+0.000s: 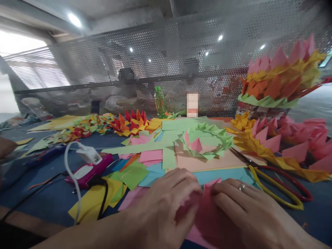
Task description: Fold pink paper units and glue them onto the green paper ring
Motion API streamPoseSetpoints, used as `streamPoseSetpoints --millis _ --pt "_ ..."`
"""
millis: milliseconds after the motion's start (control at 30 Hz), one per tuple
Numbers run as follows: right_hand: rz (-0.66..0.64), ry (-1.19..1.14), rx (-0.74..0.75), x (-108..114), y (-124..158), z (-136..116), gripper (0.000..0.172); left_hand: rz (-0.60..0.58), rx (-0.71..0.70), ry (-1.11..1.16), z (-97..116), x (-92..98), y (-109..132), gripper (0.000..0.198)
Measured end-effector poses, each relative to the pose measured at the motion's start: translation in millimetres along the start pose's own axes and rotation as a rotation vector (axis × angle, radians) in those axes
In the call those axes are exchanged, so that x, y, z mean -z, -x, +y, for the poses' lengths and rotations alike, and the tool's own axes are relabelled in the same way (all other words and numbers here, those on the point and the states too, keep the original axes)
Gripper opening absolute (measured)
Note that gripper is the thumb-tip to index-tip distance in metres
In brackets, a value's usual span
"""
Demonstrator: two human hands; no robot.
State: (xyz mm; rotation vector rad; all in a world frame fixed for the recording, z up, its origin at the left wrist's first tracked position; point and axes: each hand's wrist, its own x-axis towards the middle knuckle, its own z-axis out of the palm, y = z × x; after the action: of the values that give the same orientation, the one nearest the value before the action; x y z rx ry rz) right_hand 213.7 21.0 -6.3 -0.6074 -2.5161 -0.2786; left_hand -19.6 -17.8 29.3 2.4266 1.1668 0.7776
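Note:
A small folded piece of pink paper (pixel 207 190) stands between my two hands at the bottom centre. My left hand (pixel 173 200) is curled, its fingertips against the paper's left side; the fingers partly hide what they grip. My right hand (pixel 243 205), with a ring on one finger, presses its closed fingers on the right side of the same paper. Beneath both lies a pink sheet (pixel 199 238), partly in shadow. Just beyond them is a ring of folded green paper points (pixel 220 141) with a pink piece (pixel 195 145) set into its left side.
Scissors (pixel 275 202) with yellow and red handles lie at right, near pink and yellow folded chains (pixel 293 148). A tiered paper crown (pixel 282 90) stands behind. At left are a magenta power strip (pixel 88 173) with cables and loose paper squares (pixel 135 173). A green bottle (pixel 159 102) stands far back.

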Motion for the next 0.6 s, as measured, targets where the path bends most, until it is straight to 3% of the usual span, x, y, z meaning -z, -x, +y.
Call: streamPoseSetpoints --millis 100,200,333,467,600 --pt "-0.045 -0.096 0.017 -10.0 2.4 -2.1 0.008 -0.064 -0.021 -0.014 -2.1 -3.5 -0.1 0.020" --pt "-0.030 -0.177 0.009 -12.1 0.6 -5.3 0.014 -0.108 -0.058 -0.038 -6.6 -7.6 -1.4 0.025" --pt "-0.038 -0.320 -0.077 -3.2 -6.7 -6.8 0.017 -0.074 -0.168 -0.095 -12.0 -11.8 -3.8 0.001" --pt "-0.124 -0.421 -0.203 3.8 -10.3 -0.5 0.011 -0.047 -0.239 -0.157 -13.9 -12.4 -5.5 0.015" --pt "-0.182 -0.570 -0.169 0.0 -9.3 9.3 0.015 -0.074 -0.253 -0.166 -8.2 -9.2 -5.0 0.014"
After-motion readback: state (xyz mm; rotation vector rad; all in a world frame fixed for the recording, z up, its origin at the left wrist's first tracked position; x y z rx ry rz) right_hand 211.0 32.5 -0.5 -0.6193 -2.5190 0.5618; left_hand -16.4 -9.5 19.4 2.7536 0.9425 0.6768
